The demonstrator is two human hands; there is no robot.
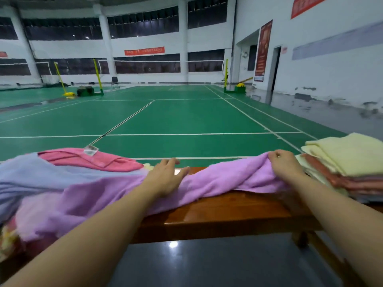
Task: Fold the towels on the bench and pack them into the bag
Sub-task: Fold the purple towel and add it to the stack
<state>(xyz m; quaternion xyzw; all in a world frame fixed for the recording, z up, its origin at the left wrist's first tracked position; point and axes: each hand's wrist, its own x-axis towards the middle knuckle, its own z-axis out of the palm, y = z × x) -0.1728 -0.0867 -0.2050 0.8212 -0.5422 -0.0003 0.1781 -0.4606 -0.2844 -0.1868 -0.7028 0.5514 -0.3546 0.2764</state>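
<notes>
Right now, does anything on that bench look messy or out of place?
Yes. The purple towel lies twisted across the bench, not flat. At the left, unfolded towels sit in a loose heap, one hanging over the front edge. The folded stack at the right looks tidy.

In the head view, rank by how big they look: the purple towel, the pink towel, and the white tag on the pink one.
1. Purple towel, the widest, though nearest the camera.
2. Pink towel, partly hidden.
3. Tag, clearly smallest.

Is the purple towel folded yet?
Not folded: the purple towel lies bunched lengthwise along the wooden bench, right hand pinching one end, left hand flat on it.
</notes>
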